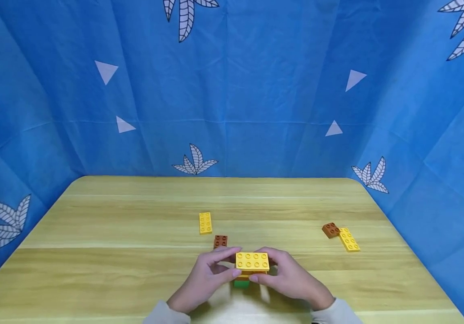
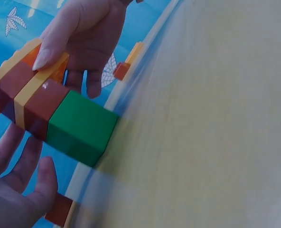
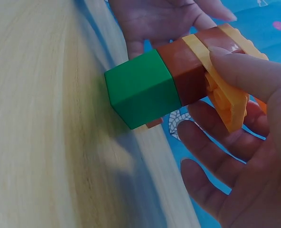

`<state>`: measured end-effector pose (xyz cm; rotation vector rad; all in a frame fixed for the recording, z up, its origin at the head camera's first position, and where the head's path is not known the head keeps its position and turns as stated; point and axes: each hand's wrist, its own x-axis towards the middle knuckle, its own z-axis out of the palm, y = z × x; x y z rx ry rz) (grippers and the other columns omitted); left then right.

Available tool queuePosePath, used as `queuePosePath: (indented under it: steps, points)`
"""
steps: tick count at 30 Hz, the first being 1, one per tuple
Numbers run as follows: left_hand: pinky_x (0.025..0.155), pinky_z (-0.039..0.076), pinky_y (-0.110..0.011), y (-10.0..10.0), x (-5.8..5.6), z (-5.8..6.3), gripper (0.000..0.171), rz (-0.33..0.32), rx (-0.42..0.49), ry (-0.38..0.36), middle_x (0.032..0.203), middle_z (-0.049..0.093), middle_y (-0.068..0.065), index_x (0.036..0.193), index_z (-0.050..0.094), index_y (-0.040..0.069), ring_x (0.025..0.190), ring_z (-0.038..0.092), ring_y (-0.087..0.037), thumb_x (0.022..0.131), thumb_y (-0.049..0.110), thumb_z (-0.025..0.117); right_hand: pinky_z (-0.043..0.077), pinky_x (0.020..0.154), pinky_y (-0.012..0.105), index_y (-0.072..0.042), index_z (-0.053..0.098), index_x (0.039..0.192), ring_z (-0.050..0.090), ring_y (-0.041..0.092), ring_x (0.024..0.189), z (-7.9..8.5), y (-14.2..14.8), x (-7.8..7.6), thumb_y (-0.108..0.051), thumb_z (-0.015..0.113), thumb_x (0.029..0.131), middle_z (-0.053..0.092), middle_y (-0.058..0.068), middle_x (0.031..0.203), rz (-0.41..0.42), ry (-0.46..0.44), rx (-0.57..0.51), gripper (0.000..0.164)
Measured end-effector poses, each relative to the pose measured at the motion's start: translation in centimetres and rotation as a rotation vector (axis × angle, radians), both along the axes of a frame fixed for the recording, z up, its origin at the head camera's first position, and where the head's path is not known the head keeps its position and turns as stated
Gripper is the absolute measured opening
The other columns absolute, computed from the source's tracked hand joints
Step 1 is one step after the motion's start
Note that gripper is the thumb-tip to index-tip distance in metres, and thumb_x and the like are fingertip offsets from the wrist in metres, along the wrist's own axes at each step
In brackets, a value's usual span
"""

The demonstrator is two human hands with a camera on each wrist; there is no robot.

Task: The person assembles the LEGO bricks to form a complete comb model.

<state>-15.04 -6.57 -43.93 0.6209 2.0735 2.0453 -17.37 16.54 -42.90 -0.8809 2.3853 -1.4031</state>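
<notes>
Both hands hold a stack of toy building bricks near the front middle of the table. From the bottom it has a green brick (image 3: pixel 143 88), a brown brick (image 2: pixel 44 107), a yellow plate (image 3: pixel 230 107), another brown brick and a studded yellow plate (image 1: pixel 252 261) on top. My left hand (image 1: pixel 209 275) grips the stack's left side, thumb in front in the head view. On the other side my right hand (image 1: pixel 290 275) pinches it, its thumb against the lower yellow plate in the right wrist view. I cannot tell whether the green brick touches the table.
Just behind the left hand lies a brown brick (image 1: pixel 220 241), with a yellow plate (image 1: pixel 205 223) farther back. Toward the right, a small brown brick (image 1: pixel 331 230) lies against another yellow plate (image 1: pixel 349 240). A blue curtain (image 1: pixel 224 90) hangs behind the wooden table (image 1: pixel 114 270).
</notes>
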Motion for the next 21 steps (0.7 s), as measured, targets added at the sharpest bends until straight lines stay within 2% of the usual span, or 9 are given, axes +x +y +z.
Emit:
queuePosePath:
  steps: [4, 9, 17, 21]
  points:
    - [0.089, 0.052, -0.036, -0.8, -0.4, 0.1, 0.052, 0.014, -0.019, 0.050, 0.124, 0.055, -0.017, 0.134, 0.052, 0.006, 0.111, 0.054, -0.027, 0.085, 0.010, 0.069, 0.049, 0.082, 0.026, -0.021, 0.061, 0.114, 0.060, 0.009, 0.092, 0.1, -0.1, 0.0, -0.035, 0.070, 0.084, 0.065, -0.009, 0.104, -0.002, -0.009, 0.009, 0.033]
    - [0.089, 0.051, -0.040, -1.8, -1.0, 0.1, 0.057, 0.075, -0.050, 0.083, 0.127, 0.054, -0.020, 0.134, 0.052, 0.015, 0.113, 0.051, -0.037, 0.082, 0.005, 0.071, 0.048, 0.085, 0.027, -0.020, 0.061, 0.114, 0.061, 0.008, 0.094, 0.1, -0.1, 0.0, -0.036, 0.069, 0.084, 0.065, -0.010, 0.105, -0.011, -0.006, 0.032, 0.035]
    - [0.091, 0.050, -0.040, -2.3, -1.8, 0.0, 0.056, 0.211, -0.174, 0.048, 0.129, 0.055, -0.010, 0.132, 0.054, 0.019, 0.113, 0.053, -0.030, 0.080, 0.016, 0.075, 0.048, 0.084, 0.027, -0.016, 0.062, 0.114, 0.060, 0.008, 0.094, 0.3, -0.1, -0.1, -0.035, 0.068, 0.085, 0.066, -0.006, 0.105, -0.004, 0.017, 0.021, 0.035]
    - [0.092, 0.050, -0.042, -2.4, -2.2, -0.1, 0.055, 0.260, -0.215, 0.057, 0.127, 0.055, -0.010, 0.131, 0.056, 0.016, 0.111, 0.054, -0.029, 0.079, 0.015, 0.075, 0.048, 0.085, 0.027, -0.016, 0.062, 0.114, 0.060, 0.008, 0.094, 0.3, -0.1, 0.0, -0.035, 0.069, 0.085, 0.066, -0.007, 0.105, -0.010, 0.002, 0.027, 0.036]
